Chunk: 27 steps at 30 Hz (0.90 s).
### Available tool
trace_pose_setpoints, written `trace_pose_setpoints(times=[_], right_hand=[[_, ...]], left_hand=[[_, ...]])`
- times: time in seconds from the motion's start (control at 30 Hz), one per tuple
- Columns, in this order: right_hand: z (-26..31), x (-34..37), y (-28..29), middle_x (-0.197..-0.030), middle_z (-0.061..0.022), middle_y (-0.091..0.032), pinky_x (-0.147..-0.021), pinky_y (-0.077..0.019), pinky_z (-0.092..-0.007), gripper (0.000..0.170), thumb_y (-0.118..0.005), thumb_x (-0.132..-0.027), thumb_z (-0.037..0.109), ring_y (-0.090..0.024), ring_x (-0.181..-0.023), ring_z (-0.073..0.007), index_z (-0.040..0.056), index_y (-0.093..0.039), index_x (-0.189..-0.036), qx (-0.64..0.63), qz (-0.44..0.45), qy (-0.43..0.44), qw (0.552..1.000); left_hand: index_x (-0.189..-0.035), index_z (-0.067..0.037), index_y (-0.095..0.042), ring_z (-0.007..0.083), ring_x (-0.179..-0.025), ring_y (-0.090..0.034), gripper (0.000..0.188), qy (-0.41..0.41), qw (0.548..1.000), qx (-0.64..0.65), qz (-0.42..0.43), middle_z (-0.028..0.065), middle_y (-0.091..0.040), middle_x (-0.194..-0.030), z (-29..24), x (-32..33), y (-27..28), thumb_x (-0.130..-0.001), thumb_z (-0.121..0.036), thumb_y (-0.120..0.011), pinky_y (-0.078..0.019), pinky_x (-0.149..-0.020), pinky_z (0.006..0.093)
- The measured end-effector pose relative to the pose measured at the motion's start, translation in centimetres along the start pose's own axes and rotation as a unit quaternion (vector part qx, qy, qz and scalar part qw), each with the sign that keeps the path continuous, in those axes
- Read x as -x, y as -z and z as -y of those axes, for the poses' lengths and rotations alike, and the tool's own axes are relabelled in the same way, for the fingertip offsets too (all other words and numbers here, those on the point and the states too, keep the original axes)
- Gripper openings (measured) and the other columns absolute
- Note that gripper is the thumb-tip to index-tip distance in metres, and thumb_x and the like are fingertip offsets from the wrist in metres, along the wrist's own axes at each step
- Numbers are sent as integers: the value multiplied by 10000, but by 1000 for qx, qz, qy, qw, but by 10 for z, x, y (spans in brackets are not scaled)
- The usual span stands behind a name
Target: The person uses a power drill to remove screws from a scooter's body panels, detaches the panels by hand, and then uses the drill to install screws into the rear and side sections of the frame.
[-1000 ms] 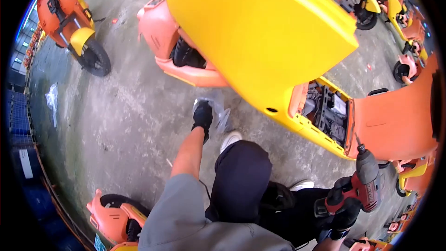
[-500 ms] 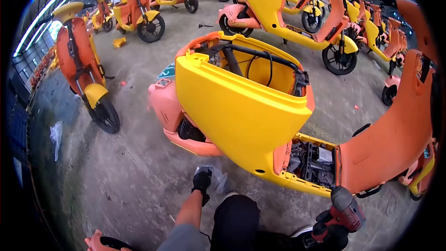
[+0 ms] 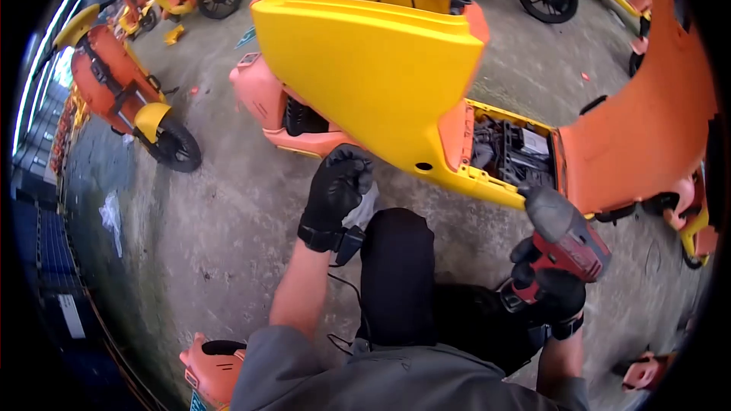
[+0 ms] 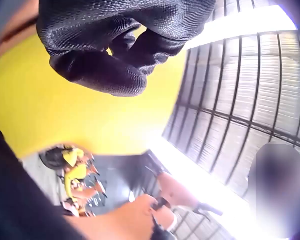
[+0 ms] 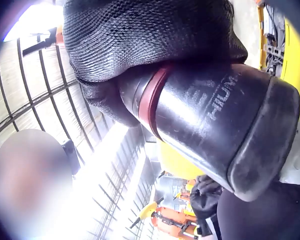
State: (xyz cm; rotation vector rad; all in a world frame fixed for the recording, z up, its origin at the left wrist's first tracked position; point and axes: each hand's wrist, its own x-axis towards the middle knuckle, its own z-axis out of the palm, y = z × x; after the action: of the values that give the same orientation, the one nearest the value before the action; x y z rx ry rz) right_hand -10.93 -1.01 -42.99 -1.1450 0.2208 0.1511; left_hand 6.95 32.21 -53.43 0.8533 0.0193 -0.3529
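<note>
**Your right hand clamped on power driver; left fingers curled together beside scooter**

At the far left of the head view, you have a parked orange-and-yellow scooter (image 3: pixel 114 95) upright on the concrete floor (image 3: pixel 228 213), with a crumpled piece of clear plastic (image 3: pixel 111 221) lying nearer you.

Your gloved left hand (image 3: pixel 337 190) is raised in front of the yellow body panel (image 3: pixel 365 68) of the scooter being worked on. Its fingers (image 4: pixel 102 75) are curled in together; whether they pinch anything small, you cannot tell from either view. A translucent plastic bag (image 3: pixel 364 209) shows just beside that hand; contact cannot be confirmed.

Your bent knee (image 3: pixel 397 274) is immediately right of the bag. Beyond it, the work scooter stands across your front, its floor compartment (image 3: pixel 514 152) uncovered, with wiring and black parts exposed.

Your gloved right hand (image 3: pixel 560 293) is wrapped round the handle of the red-and-black power driver (image 3: pixel 571 251), nose pointing up and left near the compartment. At far right rises the scooter's orange front shield (image 3: pixel 643 144).
</note>
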Motion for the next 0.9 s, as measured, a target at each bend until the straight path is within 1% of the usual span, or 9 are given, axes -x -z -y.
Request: trace_pose_setpoints(times=[0.1, 0.27, 0.5, 0.57, 0.6, 0.67, 0.73, 0.8, 0.9], right_hand=[[7, 2, 0, -1018, -141, -634, -657, -518, -288, 520, -752, -737, 126, -635, -801, -185, -25, -530, -1183, 15, 42, -13, 999], [16, 8, -5, -1055, -186, -623, -663, -516, -278, 709, -783, -718, 183, -641, -799, -171, -9, -441, -1308, 42, 103, -24, 993], [17, 23, 11, -1030, -149, -638, -638, -506, -260, 640, -765, -735, 158, -629, -773, -143, -9, -467, -1277, 12, 133, -44, 990], [17, 28, 19, -1042, -114, -650, -691, -516, -266, 554, -755, -751, 162, -638, -817, -143, 21, -522, -1233, 113, 116, -38, 986], [17, 30, 22, -1053, -78, -662, -743, -526, -271, 469, -745, -767, 167, -646, -860, -143, 51, -577, -1189, 214, 101, -34, 971], [17, 34, 26, -1060, -71, -666, -777, -525, -274, 480, -757, -757, 169, -646, -890, -140, 61, -584, -1191, 225, 86, -31, 970], [15, 36, 30, -1066, -64, -670, -810, -524, -277, 490, -769, -747, 171, -647, -919, -138, 71, -592, -1193, 234, 70, -26, 969], [7, 35, 34, -983, -126, -655, -651, -510, -266, 519, -738, -747, 180, -623, -754, -144, -26, -536, -1179, 135, 84, 46, 986], [7, 40, 34, -984, -124, -656, -653, -509, -264, 522, -746, -740, 179, -625, -763, -141, -27, -537, -1172, 94, 62, 45, 993]], left_hand=[[-911, -20, -533, 142, -617, -486, 80, 25, 997, 20, 77, 74, -556, -789, -18, 16, -61, -885, -96, -525, -395, -556, 267], [-967, 8, -581, 137, -644, -565, 116, 64, 983, 12, 171, 89, -615, -838, -9, 27, -109, -873, -47, -542, -466, -581, 243], [-938, -17, -557, 100, -589, -495, 109, 89, 985, -38, 142, 67, -551, -787, 16, 35, -145, -919, -115, -514, -405, -531, 212], [-941, -38, -558, 91, -582, -484, 87, -70, 938, -293, 173, 53, -551, -790, 30, 32, -142, -932, -120, -531, -391, -521, 204], [-941, -38, -558, 91, -582, -484, 87, -69, 938, -294, 173, 53, -551, -790, 31, 32, -145, -932, -120, -531, -391, -521, 204], [-930, -45, -549, 77, -615, -480, 73, 109, 979, -73, 158, 40, -543, -815, 31, 30, -153, -932, -118, -552, -379, -525, 196], [-964, -36, -559, 73, -638, -484, 98, 110, 979, -78, 151, 39, -545, -832, 33, 31, -158, -938, -129, -547, -381, -536, 194], [-998, -26, -568, 68, -662, -487, 129, 114, 979, -86, 146, 38, -546, -849, 32, 33, -167, -944, -141, -542, -382, -547, 191], [-1101, 1, -568, 68, -695, -500, 225, 99, 982, -95, 129, 48, -553, -884, 31, 37, -183, -957, -167, -531, -395, -583, 185]])
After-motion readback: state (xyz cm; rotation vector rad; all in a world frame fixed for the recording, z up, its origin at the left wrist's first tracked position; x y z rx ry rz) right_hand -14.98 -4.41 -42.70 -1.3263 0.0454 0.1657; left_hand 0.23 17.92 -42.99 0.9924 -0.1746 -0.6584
